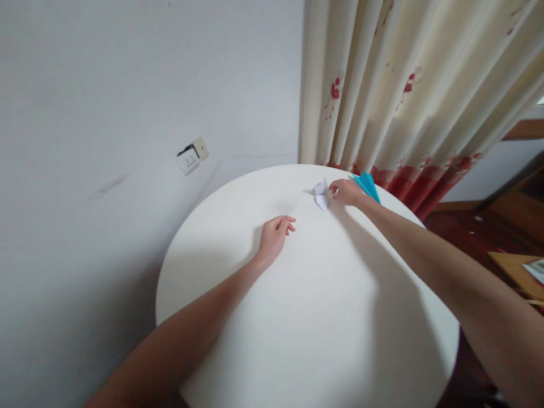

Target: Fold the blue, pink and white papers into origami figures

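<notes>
My left hand point(275, 233) is over the middle of the white round table point(297, 317), its fingers loosely bent and partly apart, with nothing in them. Toward the far edge, my right hand point(345, 191) is just right of a small folded white paper piece point(321, 198). Its fingers are curved with a gap between them, and I see nothing held. The white paper stands on the tabletop with a flap pointing up. Just beyond my right hand lies a folded blue paper piece point(368, 186), shaped like a paper plane and partly hidden by the hand and wrist.
A pale wall point(106, 85) with a socket point(188, 161) is at the left. Cream curtains point(382, 85) with red flowers hang close behind the table's far right edge. Wooden furniture point(514, 272) stands at the right over a dark red floor.
</notes>
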Motion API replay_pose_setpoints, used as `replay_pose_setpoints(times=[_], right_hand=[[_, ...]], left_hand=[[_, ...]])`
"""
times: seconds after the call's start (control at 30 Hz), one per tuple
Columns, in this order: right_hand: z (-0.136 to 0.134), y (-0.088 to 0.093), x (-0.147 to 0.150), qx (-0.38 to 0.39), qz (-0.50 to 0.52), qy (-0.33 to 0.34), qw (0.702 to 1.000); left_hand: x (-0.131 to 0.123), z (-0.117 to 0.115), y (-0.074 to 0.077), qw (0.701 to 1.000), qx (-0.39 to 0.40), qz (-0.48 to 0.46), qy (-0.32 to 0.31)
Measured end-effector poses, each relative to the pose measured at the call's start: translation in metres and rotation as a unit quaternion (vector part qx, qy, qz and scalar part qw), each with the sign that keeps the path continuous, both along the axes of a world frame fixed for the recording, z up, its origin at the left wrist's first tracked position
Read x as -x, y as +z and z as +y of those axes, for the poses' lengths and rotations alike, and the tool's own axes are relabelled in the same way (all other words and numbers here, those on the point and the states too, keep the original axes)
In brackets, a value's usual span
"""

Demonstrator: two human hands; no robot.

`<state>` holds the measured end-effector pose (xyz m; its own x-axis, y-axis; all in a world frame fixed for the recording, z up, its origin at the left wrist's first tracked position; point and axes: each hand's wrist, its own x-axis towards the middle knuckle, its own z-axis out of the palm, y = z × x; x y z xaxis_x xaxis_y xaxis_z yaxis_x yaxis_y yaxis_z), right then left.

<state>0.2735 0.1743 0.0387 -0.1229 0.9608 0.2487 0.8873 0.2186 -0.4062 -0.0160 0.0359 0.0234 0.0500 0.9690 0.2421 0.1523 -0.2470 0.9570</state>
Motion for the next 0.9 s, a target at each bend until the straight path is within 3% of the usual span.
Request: replay_pose_setpoints(times=[0.3, 0.47, 0.77, 0.9], right_hand=[[0.008, 0.010, 0.009, -0.026, -0.038, -0.050, 0.998], [0.026, 0.017, 0.017, 0.020, -0.062, -0.043, 0.997], [0.046, 0.034, -0.011, 0.081, -0.077, 0.045, 0.993], [0.042, 0.048, -0.033, 0.039, -0.058, 0.036, 0.997]], left_hand=[[-0.001, 0.000, 0.000, 1.000, -0.005, -0.003, 0.003], [0.000, 0.001, 0.000, 1.000, -0.005, -0.002, 0.005], [0.002, 0.002, -0.003, 1.000, 0.002, -0.006, -0.009], [0.002, 0.002, -0.004, 1.000, -0.001, -0.006, -0.005]])
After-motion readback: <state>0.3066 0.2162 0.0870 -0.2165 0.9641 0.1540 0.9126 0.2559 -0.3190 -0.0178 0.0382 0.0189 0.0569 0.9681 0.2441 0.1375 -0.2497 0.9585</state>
